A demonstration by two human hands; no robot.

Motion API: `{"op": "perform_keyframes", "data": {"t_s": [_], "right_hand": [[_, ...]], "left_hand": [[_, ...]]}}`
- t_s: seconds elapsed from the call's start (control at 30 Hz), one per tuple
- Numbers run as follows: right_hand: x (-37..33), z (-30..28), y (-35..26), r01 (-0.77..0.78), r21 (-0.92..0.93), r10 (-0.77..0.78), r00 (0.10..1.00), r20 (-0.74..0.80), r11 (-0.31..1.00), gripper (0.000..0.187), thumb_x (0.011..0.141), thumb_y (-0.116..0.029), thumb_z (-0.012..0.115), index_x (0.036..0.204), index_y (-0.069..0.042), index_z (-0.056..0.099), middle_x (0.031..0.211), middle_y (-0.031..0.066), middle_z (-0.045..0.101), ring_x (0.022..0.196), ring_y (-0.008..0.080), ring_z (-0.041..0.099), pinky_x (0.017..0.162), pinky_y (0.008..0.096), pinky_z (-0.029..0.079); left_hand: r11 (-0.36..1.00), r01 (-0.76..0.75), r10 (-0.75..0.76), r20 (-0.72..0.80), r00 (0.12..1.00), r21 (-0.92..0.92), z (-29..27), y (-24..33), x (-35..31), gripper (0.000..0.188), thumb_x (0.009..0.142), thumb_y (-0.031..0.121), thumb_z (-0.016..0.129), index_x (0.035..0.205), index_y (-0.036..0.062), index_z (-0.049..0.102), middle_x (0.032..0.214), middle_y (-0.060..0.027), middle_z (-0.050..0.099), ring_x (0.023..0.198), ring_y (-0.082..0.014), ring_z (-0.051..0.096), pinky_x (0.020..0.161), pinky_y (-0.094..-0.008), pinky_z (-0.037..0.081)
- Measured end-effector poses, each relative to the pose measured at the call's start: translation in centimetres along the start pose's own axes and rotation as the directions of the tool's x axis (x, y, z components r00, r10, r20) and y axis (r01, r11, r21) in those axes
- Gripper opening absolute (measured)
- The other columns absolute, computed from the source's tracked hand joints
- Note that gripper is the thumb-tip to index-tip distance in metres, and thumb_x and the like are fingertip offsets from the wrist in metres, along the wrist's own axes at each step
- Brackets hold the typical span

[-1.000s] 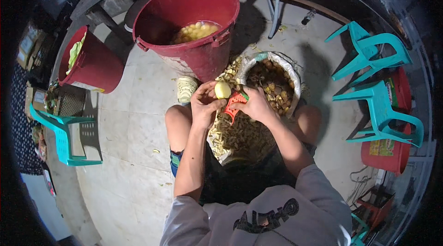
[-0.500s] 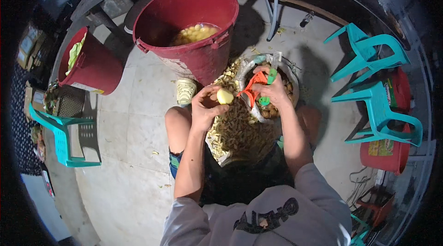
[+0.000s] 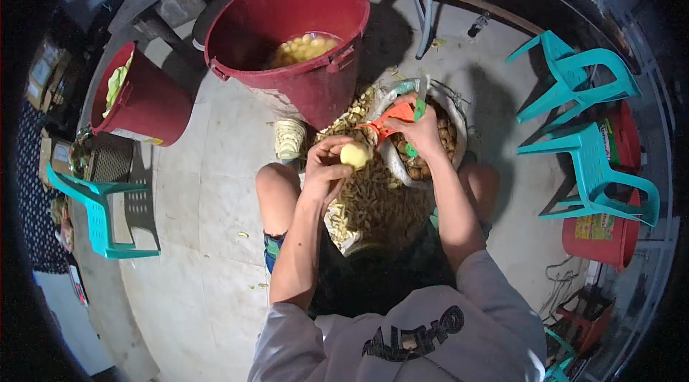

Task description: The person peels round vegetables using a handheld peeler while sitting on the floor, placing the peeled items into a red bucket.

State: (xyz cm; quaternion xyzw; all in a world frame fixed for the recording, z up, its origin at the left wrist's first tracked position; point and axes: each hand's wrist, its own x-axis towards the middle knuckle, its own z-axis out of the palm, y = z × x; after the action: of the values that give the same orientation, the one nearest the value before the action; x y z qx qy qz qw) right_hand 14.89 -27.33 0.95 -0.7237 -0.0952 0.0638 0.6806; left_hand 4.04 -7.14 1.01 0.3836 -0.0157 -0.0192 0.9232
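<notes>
My left hand [image 3: 324, 170] has its fingers curled round a pale, peeled potato [image 3: 356, 155], above a heap of peelings [image 3: 369, 210] between my legs. My right hand [image 3: 420, 131] grips an orange peeler [image 3: 375, 127], whose head points toward the potato but stays apart from it. A green-handled tool [image 3: 420, 109] with a flat greyish end also lies across the right hand; its kind is unclear. Under that hand stands an open white sack [image 3: 459, 127] with brown unpeeled potatoes [image 3: 448, 139] inside. Ahead, a big red tub [image 3: 308, 91] holds peeled potatoes [image 3: 305, 50] in liquid.
A second red bucket [image 3: 154, 113] with something light green in it stands at the left. Teal plastic chairs are at the left [image 3: 100, 220] and right [image 3: 592, 167]. Red containers [image 3: 603, 235] sit behind the right-hand chairs. A light shoe [image 3: 289, 139] rests beside the tub.
The potato has turned in my left hand and moved slightly right. My right hand has tilted, and the peeler's head has swung a little up and left.
</notes>
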Motion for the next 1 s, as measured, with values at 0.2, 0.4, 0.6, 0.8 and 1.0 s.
{"op": "perform_keyframes", "data": {"t_s": [0.2,0.4,0.6,0.8,1.0], "right_hand": [[-1.6,1.2,-2.0,0.158,-0.051,-0.155,0.986,0.057,0.986,0.037,0.067,-0.009,0.083,0.095,-0.003,0.06,0.091,0.0045,0.064,0.084,0.0126,0.06,0.075,0.0271,0.049],[-1.8,1.2,-1.7,-0.083,0.156,0.081,0.997,0.017,0.984,0.04,0.067,-0.013,0.084,0.097,-0.003,0.059,0.093,0.0055,0.063,0.088,0.0112,0.058,0.077,0.028,0.049],[-1.2,0.4,-1.0,-0.267,0.087,0.272,0.961,-0.053,0.96,0.042,0.068,-0.01,0.083,0.102,-0.004,0.058,0.09,0.0042,0.062,0.09,0.0104,0.057,0.081,0.0296,0.048],[-0.5,0.1,1.8,0.061,-0.083,-0.073,0.985,-0.159,0.995,0.048,0.062,-0.007,0.086,0.101,-0.001,0.058,0.088,0.0037,0.063,0.09,0.0131,0.059,0.083,0.0292,0.047],[-0.2,0.7,1.2,-0.123,0.022,0.125,0.978,-0.166,0.992,0.04,0.066,-0.005,0.082,0.099,-0.002,0.059,0.092,0.0062,0.064,0.091,0.0135,0.059,0.079,0.0292,0.05]], "left_hand": [[0.999,-0.039,0.038,-0.037,0.999,-0.012,0.1,0.0,-0.2,0.051,0.061,-0.011,0.07,0.109,-0.003,0.059,0.099,-0.0125,0.066,0.09,-0.0199,0.065,0.082,-0.0304,0.053],[0.996,-0.034,0.03,-0.05,0.998,-0.077,-0.4,-0.2,0.0,0.051,0.06,-0.012,0.072,0.109,-0.0029,0.059,0.098,-0.0097,0.066,0.091,-0.019,0.064,0.086,-0.0334,0.051],[0.98,0.008,-0.021,-0.06,0.998,-0.197,-0.2,-0.6,0.0,0.046,0.064,-0.006,0.069,0.109,-0.005,0.058,0.1,-0.0118,0.064,0.094,-0.0217,0.063,0.088,-0.0351,0.051],[0.97,0.037,-0.059,-0.084,0.995,-0.242,0.2,-1.2,0.3,0.044,0.07,-0.002,0.066,0.113,-0.0051,0.056,0.108,-0.015,0.063,0.099,-0.0237,0.062,0.09,-0.0357,0.05],[0.934,0.068,-0.169,-0.266,0.949,-0.351,0.1,0.2,1.1,0.038,0.09,0.022,0.04,0.114,-0.0033,0.053,0.11,-0.0163,0.06,0.085,-0.0239,0.062,0.066,-0.0283,0.052]]}}
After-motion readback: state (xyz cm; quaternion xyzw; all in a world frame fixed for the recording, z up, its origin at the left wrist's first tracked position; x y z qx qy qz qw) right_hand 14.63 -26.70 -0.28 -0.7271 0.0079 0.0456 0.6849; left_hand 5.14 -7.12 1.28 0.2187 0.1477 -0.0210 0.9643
